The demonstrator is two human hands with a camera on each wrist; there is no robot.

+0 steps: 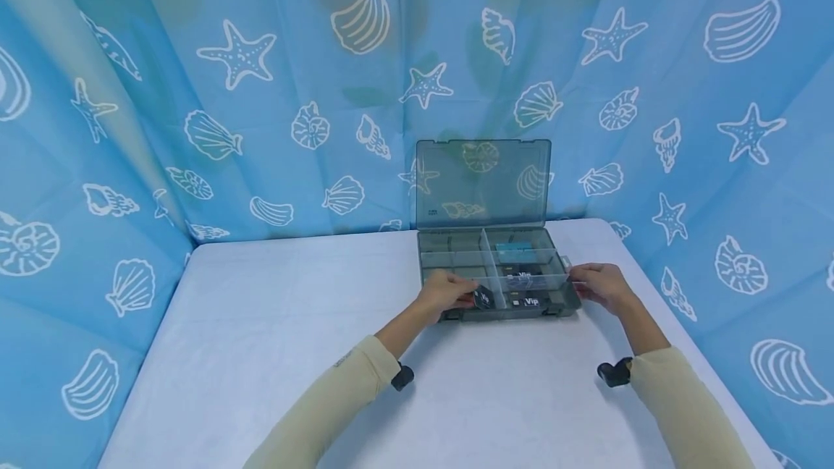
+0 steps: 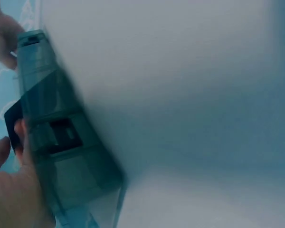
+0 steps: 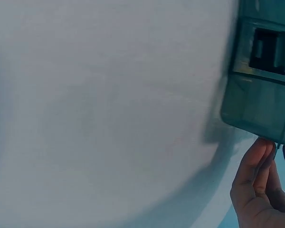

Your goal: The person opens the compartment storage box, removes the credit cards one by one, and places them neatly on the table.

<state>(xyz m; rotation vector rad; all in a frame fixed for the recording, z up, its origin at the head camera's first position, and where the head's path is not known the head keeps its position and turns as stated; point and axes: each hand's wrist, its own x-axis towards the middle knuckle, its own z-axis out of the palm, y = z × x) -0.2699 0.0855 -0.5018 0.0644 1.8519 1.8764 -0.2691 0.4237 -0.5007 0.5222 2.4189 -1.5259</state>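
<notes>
A clear grey plastic compartment box [image 1: 482,315] stands on the table with its see-through lid [image 1: 483,187] raised upright behind it. My left hand [image 1: 443,292] pinches a black card [image 1: 483,297] marked "Vip" between thumb and fingers, tilted over the front left compartment. In the left wrist view the card [image 2: 12,116] slants down behind the box's front wall. My right hand [image 1: 601,284] pinches the right end of the box, fingertips at a thin tab [image 3: 277,151] there. Black "Vip" cards [image 1: 531,302] lie in the front and middle right compartments; a teal card [image 1: 515,250] lies in the back right one.
A white cloth covers the table [image 1: 293,324], which stretches left of the box and in front of it. Blue curtains [image 1: 293,93] with white shells and starfish hang right behind the lid and along both sides.
</notes>
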